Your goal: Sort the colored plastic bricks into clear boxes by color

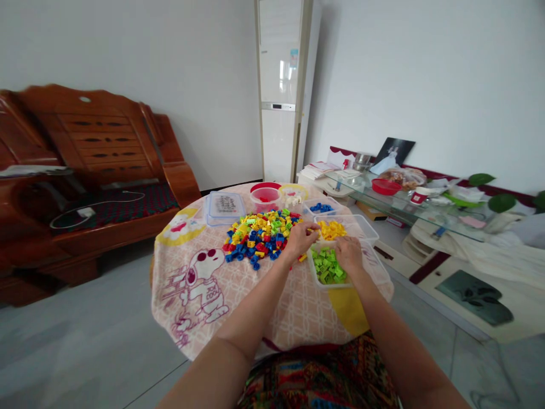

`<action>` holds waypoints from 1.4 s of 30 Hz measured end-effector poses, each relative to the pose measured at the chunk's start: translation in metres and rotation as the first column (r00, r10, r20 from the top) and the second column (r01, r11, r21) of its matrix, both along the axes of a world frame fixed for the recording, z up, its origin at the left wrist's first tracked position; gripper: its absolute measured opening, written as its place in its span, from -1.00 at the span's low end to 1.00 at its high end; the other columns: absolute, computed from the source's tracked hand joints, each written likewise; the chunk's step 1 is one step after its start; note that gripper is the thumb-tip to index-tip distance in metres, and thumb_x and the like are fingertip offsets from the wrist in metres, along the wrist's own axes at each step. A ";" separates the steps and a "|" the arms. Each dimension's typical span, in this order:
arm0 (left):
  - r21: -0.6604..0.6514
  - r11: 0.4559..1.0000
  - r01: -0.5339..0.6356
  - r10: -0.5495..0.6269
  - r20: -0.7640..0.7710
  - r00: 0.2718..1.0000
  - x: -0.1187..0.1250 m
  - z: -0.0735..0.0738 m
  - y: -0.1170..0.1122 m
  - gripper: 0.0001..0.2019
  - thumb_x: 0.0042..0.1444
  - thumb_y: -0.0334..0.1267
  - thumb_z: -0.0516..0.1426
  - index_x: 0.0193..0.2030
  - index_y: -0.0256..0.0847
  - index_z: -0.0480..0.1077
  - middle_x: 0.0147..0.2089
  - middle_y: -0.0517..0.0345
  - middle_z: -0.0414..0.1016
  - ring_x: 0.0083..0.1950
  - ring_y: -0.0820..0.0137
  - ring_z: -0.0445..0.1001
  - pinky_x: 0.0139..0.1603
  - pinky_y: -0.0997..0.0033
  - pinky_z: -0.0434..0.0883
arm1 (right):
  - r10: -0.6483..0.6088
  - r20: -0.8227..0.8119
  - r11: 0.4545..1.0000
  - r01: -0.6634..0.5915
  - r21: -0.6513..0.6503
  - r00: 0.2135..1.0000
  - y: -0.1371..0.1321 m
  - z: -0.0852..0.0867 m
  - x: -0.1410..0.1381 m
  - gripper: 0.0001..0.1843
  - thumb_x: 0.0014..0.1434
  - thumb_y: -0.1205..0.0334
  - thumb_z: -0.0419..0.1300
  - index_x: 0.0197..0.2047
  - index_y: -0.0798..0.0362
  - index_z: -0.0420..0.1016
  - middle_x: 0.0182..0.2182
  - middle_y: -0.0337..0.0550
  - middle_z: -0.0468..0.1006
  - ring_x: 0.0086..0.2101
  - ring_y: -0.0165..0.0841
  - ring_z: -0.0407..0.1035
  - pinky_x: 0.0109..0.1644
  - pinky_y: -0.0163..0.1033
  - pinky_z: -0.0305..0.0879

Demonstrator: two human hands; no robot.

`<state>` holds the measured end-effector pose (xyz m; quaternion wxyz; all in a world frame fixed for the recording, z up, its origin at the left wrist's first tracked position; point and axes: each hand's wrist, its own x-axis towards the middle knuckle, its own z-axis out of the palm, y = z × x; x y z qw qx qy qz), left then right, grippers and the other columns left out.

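Note:
A mixed heap of toy bricks (259,236) in red, blue, yellow and green lies on the round table. My left hand (301,238) is between this heap and the box of yellow bricks (332,229), its fingers pinched, with a bit of yellow at the tips. Over the far right rim of the box of green bricks (327,267) is my right hand (349,255). Its fingers are curled towards the yellow bricks, and what they hold, if anything, is hidden. Blue bricks (322,208) fill part of a clear box behind.
A round tub (264,199) with red pieces stands at the back, beside white pieces (293,200). A clear lid (225,208) lies at the back left. To the right is a cluttered glass-topped cabinet (447,218); a wooden bench (97,147) stands left.

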<state>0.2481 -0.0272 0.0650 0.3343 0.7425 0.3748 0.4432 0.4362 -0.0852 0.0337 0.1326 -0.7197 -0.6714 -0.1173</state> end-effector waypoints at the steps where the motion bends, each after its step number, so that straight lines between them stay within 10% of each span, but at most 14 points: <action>1: 0.003 1.000 0.031 -0.031 0.034 0.999 0.008 -0.001 0.003 -0.66 0.08 -0.48 0.15 -0.01 -0.29 0.58 -0.18 0.04 0.65 -0.33 0.43 0.60 -0.22 0.47 0.53 | 0.001 -0.002 1.000 -0.001 0.002 1.000 0.000 0.000 0.000 -0.71 0.29 0.31 0.07 0.00 0.11 0.53 -0.02 0.06 0.59 0.00 -0.17 0.34 0.18 -0.13 0.01; 6: 0.060 0.996 0.061 -0.067 0.088 0.994 0.003 -0.016 0.010 -0.58 0.10 -0.48 0.14 0.12 -0.24 0.53 0.12 -0.07 0.58 -0.12 0.34 0.63 -0.10 0.38 0.57 | -0.001 -0.004 1.000 0.001 -0.011 1.000 -0.001 0.002 -0.001 -0.71 0.28 0.30 0.08 0.00 0.10 0.53 -0.04 0.06 0.58 0.01 -0.16 0.34 0.17 -0.12 0.02; 18: -0.149 0.923 -0.354 0.366 0.059 0.929 -0.108 -0.036 0.008 -0.73 0.09 -0.33 0.14 -0.11 -0.26 0.59 -0.42 0.15 0.60 -0.46 0.42 0.53 -0.39 0.47 0.48 | -0.009 0.003 0.999 0.009 -0.031 1.000 -0.002 0.005 -0.003 -0.70 0.31 0.28 0.07 0.03 0.12 0.52 0.00 0.07 0.57 0.03 -0.15 0.33 0.21 -0.12 -0.01; 26: 0.089 0.983 -0.162 0.180 -0.254 0.950 -0.076 -0.027 -0.020 -0.84 0.09 -0.35 0.18 -0.25 -0.22 0.62 -0.27 0.11 0.63 -0.25 0.38 0.56 -0.18 0.46 0.46 | -0.009 0.017 0.999 0.010 -0.032 1.000 -0.003 0.005 -0.003 -0.69 0.31 0.29 0.05 0.03 0.11 0.52 -0.01 0.08 0.57 0.01 -0.14 0.33 0.19 -0.11 0.02; 31: 0.236 0.971 -0.028 0.150 -0.516 0.844 -0.045 -0.031 -0.035 -0.83 0.07 -0.36 0.25 -0.18 -0.17 0.62 -0.07 -0.04 0.59 0.01 0.21 0.50 0.03 0.30 0.45 | -0.012 0.005 1.000 0.012 -0.017 1.000 -0.002 0.002 -0.002 -0.67 0.31 0.29 0.06 0.07 0.11 0.51 0.00 0.07 0.57 0.03 -0.14 0.33 0.22 -0.11 0.00; 42: 0.255 0.949 -0.185 0.287 -0.455 0.843 -0.064 -0.035 -0.024 -0.86 0.13 -0.36 0.22 -0.20 -0.16 0.61 -0.13 0.01 0.60 -0.01 0.23 0.49 0.10 0.26 0.41 | -0.010 0.003 0.999 0.010 -0.035 1.000 -0.003 0.005 -0.002 -0.72 0.31 0.26 0.06 0.00 0.09 0.53 -0.02 0.07 0.57 0.03 -0.14 0.33 0.20 -0.11 0.02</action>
